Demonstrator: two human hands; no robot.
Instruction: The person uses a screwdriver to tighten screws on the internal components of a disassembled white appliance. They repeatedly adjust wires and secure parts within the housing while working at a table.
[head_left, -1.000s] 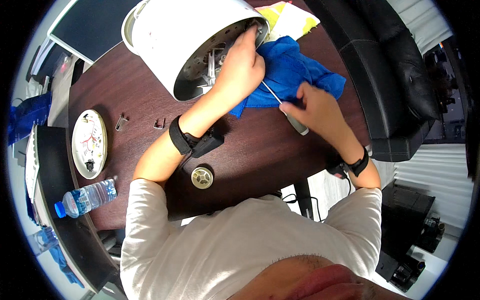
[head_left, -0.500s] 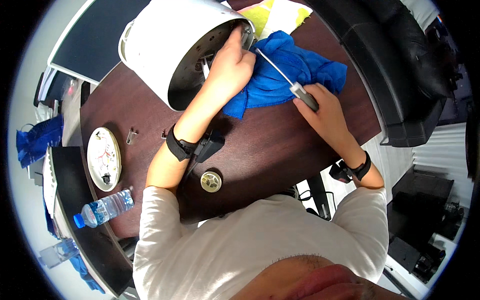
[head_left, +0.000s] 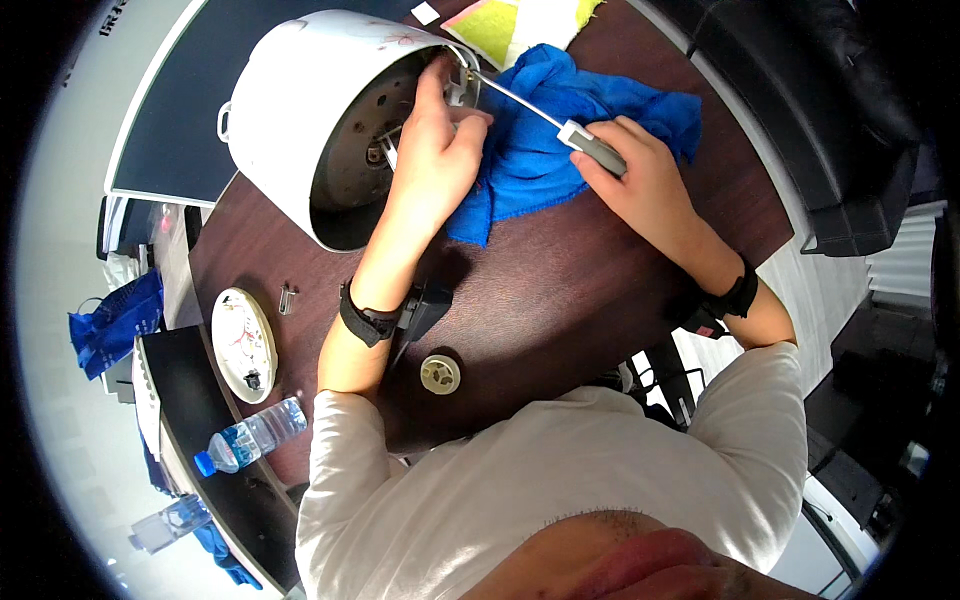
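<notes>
A white rice cooker body [head_left: 290,120] lies tilted on its side, its open underside facing me and showing a dark inner plate with holes. My left hand [head_left: 435,150] is at its right rim, index finger stretched up inside and thumb apart on the outer side; the other fingers are partly hidden. In my right hand [head_left: 640,170] is a screwdriver [head_left: 592,146] with a grey handle. Its shaft slants up left over a blue cloth [head_left: 540,190], and the tip meets the rim just beside my left index finger.
On the brown table [head_left: 540,300] are a round cream part [head_left: 440,374], an oval white cover [head_left: 235,330] with wires, a small metal clip [head_left: 287,298] and a water bottle [head_left: 255,435]. A yellow-and-white cloth [head_left: 500,30] lies beyond. Black seating [head_left: 800,110] stands at right.
My right hand has moved the screwdriver up and left, bringing its tip from over the blue cloth to the rim. My left hand stays at the rim. The whole view has shifted slightly.
</notes>
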